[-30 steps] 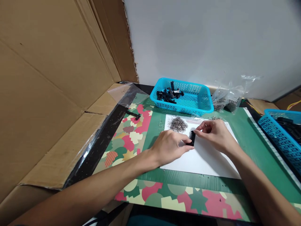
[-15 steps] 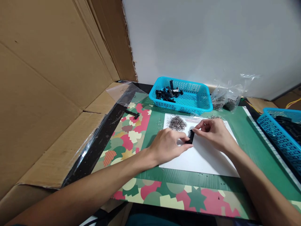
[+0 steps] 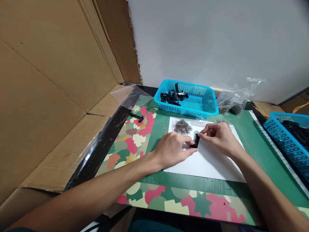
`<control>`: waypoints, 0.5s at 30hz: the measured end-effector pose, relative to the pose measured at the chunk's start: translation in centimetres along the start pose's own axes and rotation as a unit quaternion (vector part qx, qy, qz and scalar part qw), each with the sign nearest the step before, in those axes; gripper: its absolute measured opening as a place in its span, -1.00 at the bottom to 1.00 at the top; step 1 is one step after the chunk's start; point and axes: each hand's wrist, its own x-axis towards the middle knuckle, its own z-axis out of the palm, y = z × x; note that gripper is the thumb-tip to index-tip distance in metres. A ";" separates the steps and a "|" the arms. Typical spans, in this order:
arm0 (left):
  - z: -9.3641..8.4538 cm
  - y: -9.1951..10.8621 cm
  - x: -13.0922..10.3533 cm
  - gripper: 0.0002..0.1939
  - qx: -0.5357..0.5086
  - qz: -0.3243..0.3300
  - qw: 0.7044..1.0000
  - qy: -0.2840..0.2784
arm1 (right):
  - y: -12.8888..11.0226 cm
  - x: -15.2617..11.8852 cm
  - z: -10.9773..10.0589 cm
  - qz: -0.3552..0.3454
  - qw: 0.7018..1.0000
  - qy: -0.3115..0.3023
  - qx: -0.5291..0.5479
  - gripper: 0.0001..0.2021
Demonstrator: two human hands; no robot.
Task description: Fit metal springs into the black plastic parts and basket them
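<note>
Over the white sheet [image 3: 212, 164], my left hand [image 3: 175, 149] pinches a small, narrow black plastic part [image 3: 196, 140] between thumb and fingers at its lower end. The part stands at a slant. My right hand [image 3: 218, 137] has thumb and forefinger pressed together at the part's upper end; whatever lies between those fingertips is too small to make out. Just beyond my left hand, a pile of tiny metal pieces [image 3: 182, 126] lies on the sheet. More small metal pieces [image 3: 222, 122] lie behind my right hand, partly hidden by it.
A blue basket [image 3: 185, 111] with several black parts stands at the back. Beside it are clear bags [image 3: 238, 104] of metal pieces. Another blue basket [image 3: 281, 138] holds black parts at right. One black part [image 3: 136, 117] lies at left, near cardboard [image 3: 60, 151].
Both hands keep their hold and place at the black part. The view has shifted very slightly; nothing else visibly differs.
</note>
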 end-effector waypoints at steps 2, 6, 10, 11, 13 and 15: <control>0.0 0.0 0.0 -0.85 0.004 0.004 1.000 0.001 | 0.1 0.1 0.0 0.009 1.000 0.000 0.004 -0.65; 0.1 -0.3 0.0 -0.85 0.011 0.019 1.000 -0.001 | 0.4 0.2 -0.2 0.012 1.000 -0.014 0.017 -0.62; 0.1 -0.6 -0.1 -0.86 0.013 0.036 0.999 -0.002 | 0.8 0.5 -0.8 -0.002 0.998 -0.050 0.036 -0.56; 0.1 -0.6 -0.1 -0.86 0.015 0.038 0.999 -0.003 | 0.9 0.5 -1.0 -0.003 0.998 -0.057 0.039 -0.54; 0.0 -0.5 0.0 -0.86 0.023 0.038 0.999 0.000 | 0.9 0.5 -1.4 -0.001 0.997 -0.071 0.040 -0.53; -0.1 -0.5 0.0 -0.87 0.030 0.037 0.999 0.002 | 0.8 0.4 -1.7 0.013 0.997 -0.066 0.034 -0.51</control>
